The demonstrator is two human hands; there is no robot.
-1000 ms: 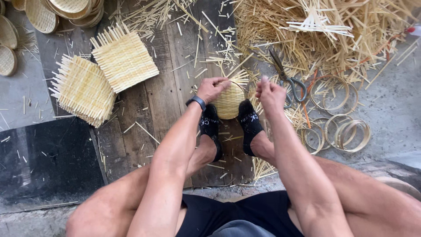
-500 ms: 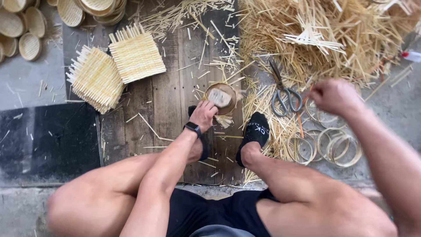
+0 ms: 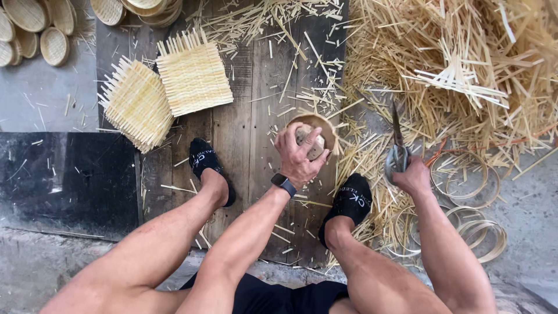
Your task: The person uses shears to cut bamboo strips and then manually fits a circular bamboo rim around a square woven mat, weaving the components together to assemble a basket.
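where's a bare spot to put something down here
Barest: the grey floor left of the woven mats, and the black slab below it. The plank strip between mats and left hand has scattered slivers. Right of the right hand, straw pile and hoops crowd everything.

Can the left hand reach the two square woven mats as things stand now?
Probably not at once: the left hand is pressed on the small round basket, and the square woven mats lie apart beyond the left foot. Nothing blocks the way, though.

free: bare planks (image 3: 250,134) left of left hand (image 3: 299,154) | blocked: straw heap (image 3: 465,70) right
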